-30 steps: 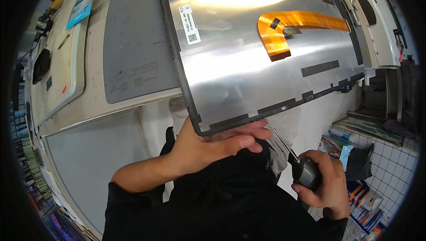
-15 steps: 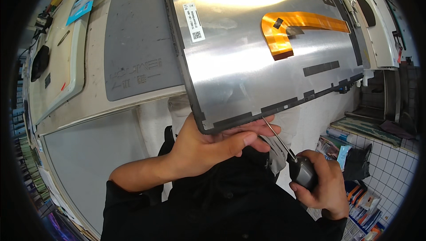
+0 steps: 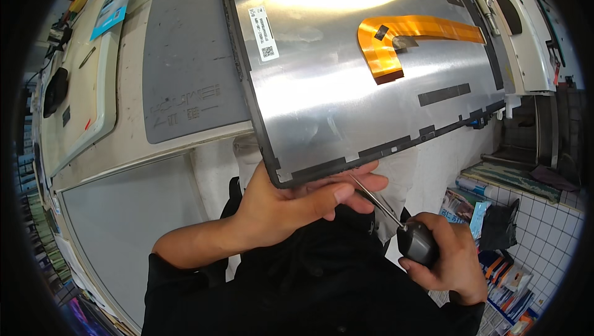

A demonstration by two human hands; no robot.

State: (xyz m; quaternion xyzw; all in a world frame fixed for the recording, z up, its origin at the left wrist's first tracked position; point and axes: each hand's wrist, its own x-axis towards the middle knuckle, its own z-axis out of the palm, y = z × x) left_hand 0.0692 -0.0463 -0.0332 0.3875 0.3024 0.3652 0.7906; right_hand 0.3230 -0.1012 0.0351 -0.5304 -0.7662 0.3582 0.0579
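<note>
A large display panel [image 3: 328,113] lies metal back up, tilted over the front of the bench. It has a black frame, white labels and an orange flex cable [image 3: 374,51]. My left hand [image 3: 272,203] grips its near left corner, thumb in front and fingers partly hidden under the edge. My right hand [image 3: 455,258] is wrapped round the dark, bulbous handle of a screwdriver [image 3: 418,243]. Its thin metal shaft points up and left, the tip at the panel's near edge by my left fingertips. Whether the tip touches the frame I cannot tell.
A grey work mat [image 3: 192,70] covers the bench left of the panel. Farther left stands a cream tray [image 3: 80,88] with a blue packet [image 3: 117,5] over its edge. At lower right, packages and a black bag [image 3: 499,224] lie by a white grid rack [image 3: 541,243].
The panel has shifted slightly left. The screwdriver and my right hand have moved a little left too, the tip sliding left and down along the near edge.
</note>
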